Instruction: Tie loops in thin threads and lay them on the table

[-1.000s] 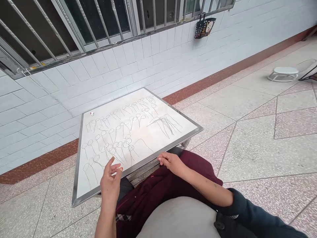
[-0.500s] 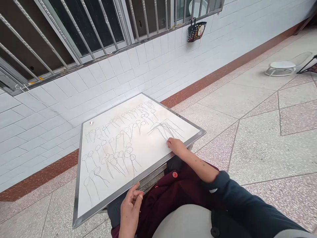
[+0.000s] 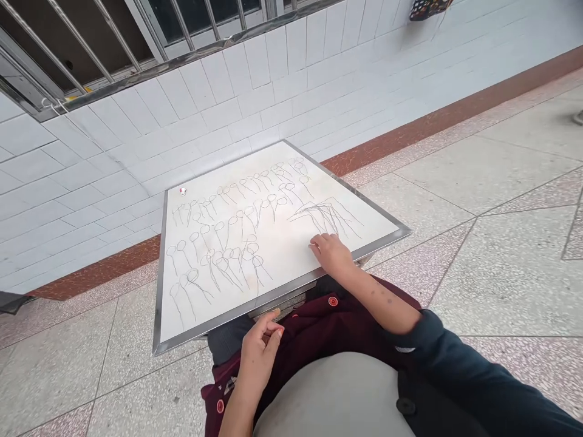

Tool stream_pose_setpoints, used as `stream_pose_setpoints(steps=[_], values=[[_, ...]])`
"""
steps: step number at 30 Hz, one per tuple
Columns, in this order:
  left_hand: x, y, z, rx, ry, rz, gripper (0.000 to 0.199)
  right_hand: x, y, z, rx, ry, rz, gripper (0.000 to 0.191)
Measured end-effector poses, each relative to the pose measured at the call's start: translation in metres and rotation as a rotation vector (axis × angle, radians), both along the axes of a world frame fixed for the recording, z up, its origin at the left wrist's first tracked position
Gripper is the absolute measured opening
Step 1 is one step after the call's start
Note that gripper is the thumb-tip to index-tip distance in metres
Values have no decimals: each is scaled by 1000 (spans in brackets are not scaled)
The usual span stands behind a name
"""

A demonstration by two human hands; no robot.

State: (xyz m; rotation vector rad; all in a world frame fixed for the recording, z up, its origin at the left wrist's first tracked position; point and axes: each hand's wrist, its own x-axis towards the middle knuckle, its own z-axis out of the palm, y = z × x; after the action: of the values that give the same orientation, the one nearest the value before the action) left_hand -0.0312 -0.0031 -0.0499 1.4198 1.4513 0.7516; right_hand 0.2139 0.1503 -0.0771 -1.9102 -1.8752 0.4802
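Thin dark wire-like strands, many tied into loops with two loose tails, lie in rows on a white table (image 3: 286,261). One looped strand (image 3: 257,262) lies nearest the front edge. Loose straight strands (image 3: 325,212) lie in a fanned bunch on the right. Just in front of that bunch, my right hand (image 3: 332,252) is over the tabletop with its fingers pinched; what they hold is too fine to make out. Below the front edge, close to my lap, my left hand (image 3: 262,346) has curled fingers with the thumb near them. Anything held there is too small to see.
A small white-and-red item (image 3: 183,191) sits at the table's far left corner. The metal edging (image 3: 291,284) runs around the top. Behind stands a white tiled wall (image 3: 255,79) with a barred window (image 3: 113,36). A dark patterned basket (image 3: 430,7) hangs there.
My view has tilted down and shifted left, so the table sits higher and further right in the picture. Both hands keep nearly the same pose; the right fingers remain near the loose bunch.
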Motion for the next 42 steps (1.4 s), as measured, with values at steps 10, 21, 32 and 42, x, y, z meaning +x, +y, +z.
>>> stream_pose_setpoints(steps=[10, 21, 32, 42], values=[[-9, 1, -21, 23, -50, -38, 33, -107, -16, -8, -66, 89, 360, 13], [-27, 23, -74, -64, -117, -141, 33, -134, -20, -10, -185, -46, 245, 13], [-30, 33, -97, -97, -143, -192, 37, -136, -18, -7, -210, -117, 171, 12], [-44, 8, -84, -70, -115, -108, 35, -132, -17, -8, -174, -67, 192, 19]])
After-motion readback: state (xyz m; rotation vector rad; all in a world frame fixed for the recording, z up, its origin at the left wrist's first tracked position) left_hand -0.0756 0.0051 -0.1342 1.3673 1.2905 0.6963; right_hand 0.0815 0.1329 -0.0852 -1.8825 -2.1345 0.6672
